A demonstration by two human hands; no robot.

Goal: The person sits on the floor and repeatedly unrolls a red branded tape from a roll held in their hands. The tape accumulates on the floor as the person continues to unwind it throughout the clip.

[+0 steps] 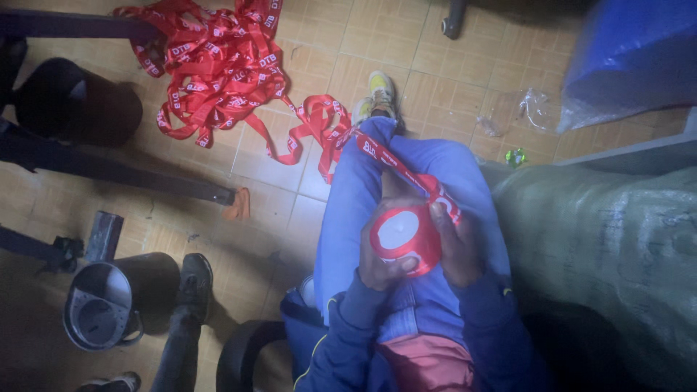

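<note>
Here, a seated person in blue trousers [348,210] holds a red ribbon roll [405,238] over the lap. The left hand [377,258] grips the roll from below and beside, fingers closed around its edge; the right hand [456,247] clasps the other side, thumb pressed on the rim where the ribbon strand [396,163] meets the roll. The strand runs taut from the roll up along the leg, past the yellow shoe [379,93], to a loose ribbon pile [218,65] on the tiled floor [450,87]. Judged from this, the step in hand is winding ribbon on the roll. The next turn would call for steady tension on the strand, kept flat and aligned. A metal jug [102,305] stands lower left, well apart; another person's shoe [194,279] rests just beside it.
</note>
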